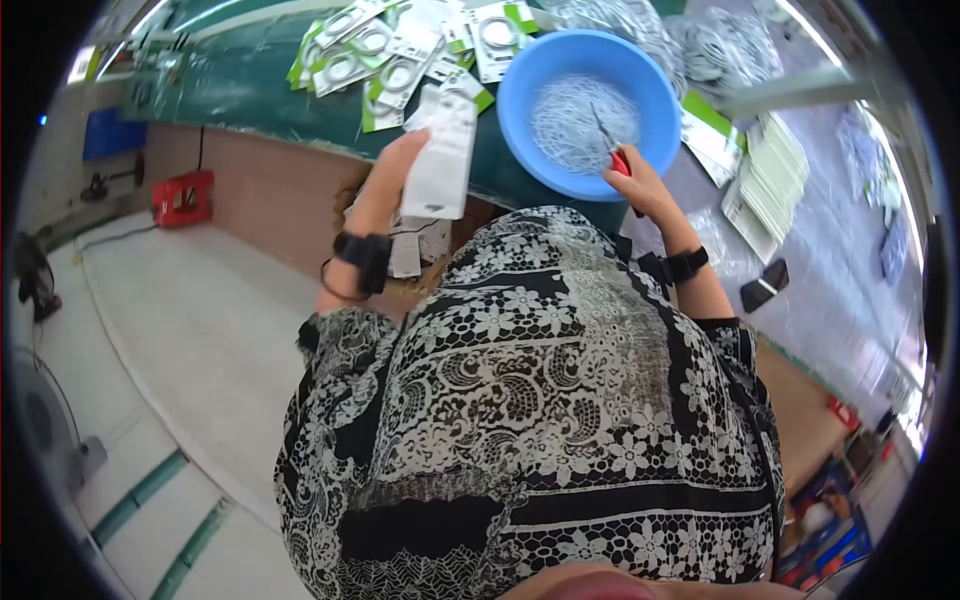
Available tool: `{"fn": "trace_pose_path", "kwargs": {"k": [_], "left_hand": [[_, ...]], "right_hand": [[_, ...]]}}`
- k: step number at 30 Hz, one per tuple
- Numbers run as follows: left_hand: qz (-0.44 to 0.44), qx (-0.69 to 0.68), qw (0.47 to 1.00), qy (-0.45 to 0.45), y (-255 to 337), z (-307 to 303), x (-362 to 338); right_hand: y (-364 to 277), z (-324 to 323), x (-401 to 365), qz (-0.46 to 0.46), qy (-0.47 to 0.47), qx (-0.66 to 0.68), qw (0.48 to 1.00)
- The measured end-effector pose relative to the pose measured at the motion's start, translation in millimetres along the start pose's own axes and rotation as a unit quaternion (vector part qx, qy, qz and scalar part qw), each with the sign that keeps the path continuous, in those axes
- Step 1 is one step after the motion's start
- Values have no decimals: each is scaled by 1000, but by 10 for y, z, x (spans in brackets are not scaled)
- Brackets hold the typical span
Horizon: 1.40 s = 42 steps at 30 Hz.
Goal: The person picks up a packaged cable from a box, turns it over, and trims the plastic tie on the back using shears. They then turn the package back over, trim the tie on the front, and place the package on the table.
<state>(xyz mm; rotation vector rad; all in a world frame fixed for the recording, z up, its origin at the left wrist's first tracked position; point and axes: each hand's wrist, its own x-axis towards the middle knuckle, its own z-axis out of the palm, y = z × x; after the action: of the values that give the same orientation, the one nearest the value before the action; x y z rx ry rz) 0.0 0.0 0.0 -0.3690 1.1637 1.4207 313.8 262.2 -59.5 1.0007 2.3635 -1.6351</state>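
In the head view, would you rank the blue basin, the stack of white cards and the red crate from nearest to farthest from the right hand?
1. Blue basin: the right hand, gripping a red-handled tool, reaches over its near rim.
2. Stack of white cards: further to the right.
3. Red crate: far left, well away.

The white packet point(440, 160) hides the fingertips of the left hand point(392, 180). The right hand point(640, 185) covers most of a red-handled tool point(612, 152), so its kind is unclear. The pale tangle point(580, 125) in the blue bowl point(522, 85) is too blurred to name.
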Motion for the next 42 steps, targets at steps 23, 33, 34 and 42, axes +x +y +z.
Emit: {"fn": "trace_pose_path", "kwargs": {"k": [23,33,34,42], "left_hand": [[285,793,504,190,-99,-365,1503],[151,-24,943,-295,-102,312,346],[147,-30,930,-337,-122,506,268],[118,38,895,-429,-437,1436,85]], "right_hand": [[-385,-14,-222,70,54,-30,996],[-751,129,-198,-93,79,-5,993],[-816,143,-216,-149,91,-23,984],[-768,-44,-368,-241,213,-106,941]]}}
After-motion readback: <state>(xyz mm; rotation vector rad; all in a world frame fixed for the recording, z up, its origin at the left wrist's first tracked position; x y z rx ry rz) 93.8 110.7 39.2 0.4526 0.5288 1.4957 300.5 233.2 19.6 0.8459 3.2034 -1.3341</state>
